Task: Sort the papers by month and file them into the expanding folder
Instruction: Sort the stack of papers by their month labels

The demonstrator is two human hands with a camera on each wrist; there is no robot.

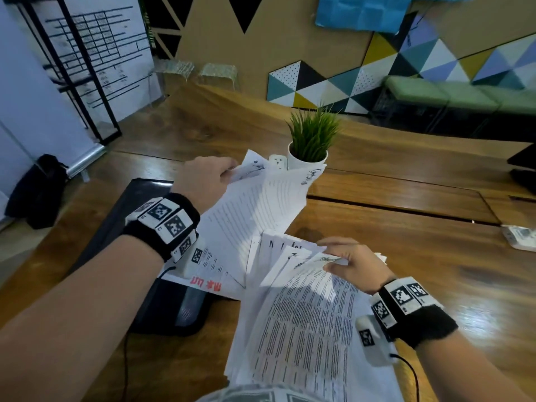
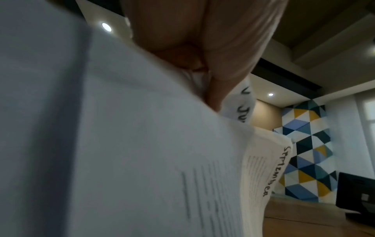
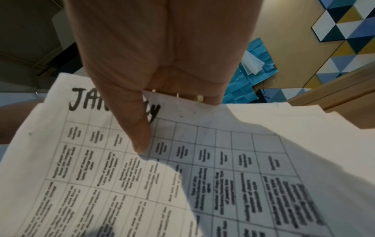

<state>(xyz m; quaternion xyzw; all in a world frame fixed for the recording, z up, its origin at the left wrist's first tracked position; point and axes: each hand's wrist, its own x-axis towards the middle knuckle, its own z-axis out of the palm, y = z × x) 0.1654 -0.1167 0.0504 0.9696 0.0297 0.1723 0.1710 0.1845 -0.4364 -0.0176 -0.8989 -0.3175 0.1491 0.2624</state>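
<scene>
1. Where I look down through the head camera, the wooden surface [image 1: 406, 256] runs wide under both arms; the far wall carries triangle panels [image 1: 391, 71] in blue, yellow, white and black, and a blue paper sheet [image 1: 362, 13] hangs above them.
2. I count one potted plant [image 1: 313, 140] at the far middle, one black expanding folder [image 1: 130, 216] lying near left, two hands, and two bundles of papers.
3. My left hand [image 1: 203, 178] has its grip pinched on the raised bundle [image 1: 255, 204], lifted above the folder's right edge; the left wrist view shows handwritten "September" on one sheet and "Ju…" on another.
4. My right hand [image 1: 356, 262] has its grip on the near stack [image 1: 304, 329], thumb pressed on top, fingers under the far edge; the stack lies toward me, right of the folder.
5. In the right wrist view the top sheet [image 3: 182, 176] is a printed grid of small text headed "January" in black marker, the thumb [image 3: 138, 128] covering the middle letters.
</scene>
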